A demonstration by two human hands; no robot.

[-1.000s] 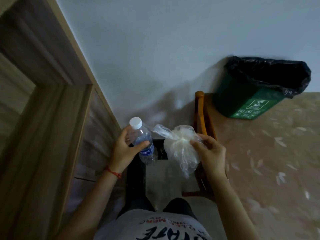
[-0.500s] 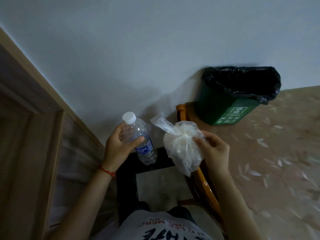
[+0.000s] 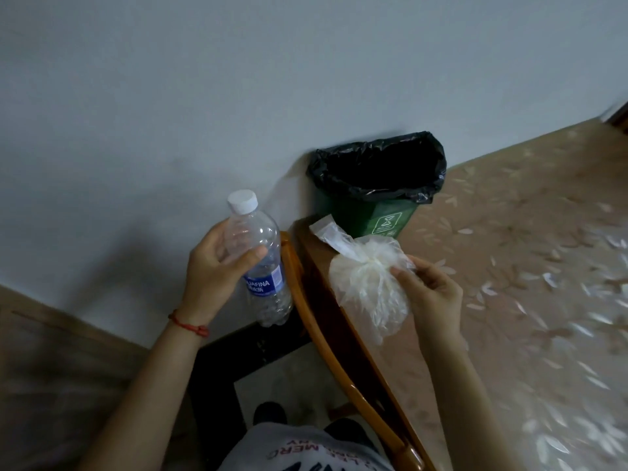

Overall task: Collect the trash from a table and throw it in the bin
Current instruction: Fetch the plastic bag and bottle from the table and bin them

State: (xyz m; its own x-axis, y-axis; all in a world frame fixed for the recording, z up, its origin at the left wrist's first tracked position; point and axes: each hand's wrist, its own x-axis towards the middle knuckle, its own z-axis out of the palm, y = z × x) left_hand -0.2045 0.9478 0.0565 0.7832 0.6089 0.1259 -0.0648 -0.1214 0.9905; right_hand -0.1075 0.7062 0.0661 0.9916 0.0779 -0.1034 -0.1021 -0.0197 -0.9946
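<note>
My left hand [image 3: 217, 270] grips a clear plastic water bottle [image 3: 261, 263] with a white cap and a blue label, held upright at chest height. My right hand [image 3: 431, 294] pinches a crumpled clear plastic bag [image 3: 367, 283] with something whitish inside. A green bin [image 3: 390, 219] lined with a black bag [image 3: 377, 171] stands open on the floor against the wall, just beyond both hands and slightly to the right.
A curved wooden rail [image 3: 339, 341] of some furniture runs from the bin's foot down toward my body, between my arms. A pale wall [image 3: 238, 79] fills the top. Patterned floor [image 3: 530, 283] spreads to the right. A wooden panel [image 3: 51, 368] sits low left.
The view has swung right and closer to the bin, which now sits near the centre. The door frame at left has left the view. Both hands still hold the same items.
</note>
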